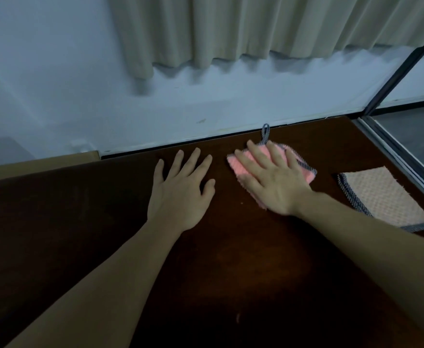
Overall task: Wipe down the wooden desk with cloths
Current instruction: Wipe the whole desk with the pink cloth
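A pink cloth (304,169) lies flat on the dark wooden table (218,259), near the far edge and a little right of the middle. It has a dark speckled border along its right side and a small hanging loop (265,133) of the same trim that points away toward the wall. The right hand (272,183) lies palm down on top of this cloth with its fingers straight and spread, so its grip is released: it presses the cloth to the table and does not curl around it. Pink fabric shows past the fingertips and along both sides of the hand.

Just left of the cloth, apart from it, the left hand (182,188) rests flat on the bare wood, fingers straight and fanned out, its grip likewise released and holding nothing. Both bare forearms reach in from the near edge.

To the right, well clear of the pink one, a second cloth (384,197) in a pale peach waffle weave lies spread flat by the table's right edge, with the same dark speckled border on its left and near sides.

Beyond the table stands a pale wall (206,96), with beige curtains (256,28) hanging above it. A dark-framed glass pane (412,131) runs along the right side.
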Demonstrator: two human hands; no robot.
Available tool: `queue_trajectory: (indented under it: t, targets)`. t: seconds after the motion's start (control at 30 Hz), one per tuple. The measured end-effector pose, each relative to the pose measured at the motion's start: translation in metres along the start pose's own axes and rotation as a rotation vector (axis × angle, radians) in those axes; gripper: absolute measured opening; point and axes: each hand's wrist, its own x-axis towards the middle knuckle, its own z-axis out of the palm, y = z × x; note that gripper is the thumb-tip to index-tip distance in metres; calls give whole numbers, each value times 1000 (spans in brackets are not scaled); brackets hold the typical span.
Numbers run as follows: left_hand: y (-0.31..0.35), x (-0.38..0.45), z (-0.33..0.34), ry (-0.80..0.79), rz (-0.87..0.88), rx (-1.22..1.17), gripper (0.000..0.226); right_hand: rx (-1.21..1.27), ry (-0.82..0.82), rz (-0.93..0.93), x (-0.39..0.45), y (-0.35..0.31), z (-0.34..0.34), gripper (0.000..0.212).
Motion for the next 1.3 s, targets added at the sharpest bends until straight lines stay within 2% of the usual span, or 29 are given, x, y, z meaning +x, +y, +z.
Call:
queue_trajectory:
  t: [0.2, 0.3, 0.43, 0.57, 0.7, 0.87, 1.0, 1.2, 1.3]
  targets:
    - [-1, 3, 3, 10, 8, 7, 58, 70, 5, 131, 54, -4, -13, 58]
    - [0, 1, 3, 33, 13, -23, 59, 82, -4, 114, 30, -13, -9, 59]
    - [-2, -1, -1, 106, 5, -117, 62, 27, -17, -7, -33, -34, 0, 70]
    - [-11, -8, -10, 121, -32, -201, 59, 11, -60, -82, -64, -42, 6, 65]
    - [-36, -24, -20, 104, -75, -161, 58, 8, -40, -65, -30, -36, -1, 65]
    - [-78, -47, -24, 98, -91, -70, 60, 56, 0, 67, 42, -35, -12, 57]
    - [-96, -61, -22, 23, -150, -43, 60, 71, -32, 102, 45, -43, -14, 58]
    - [-95, -63, -15, 41, -185, -40, 60, 33, -71, -119, -56, -87, 4, 70]
    - [-94, -64, -16, 44, -192, -31, 60, 36, -89, -149, -61, -86, 4, 69]
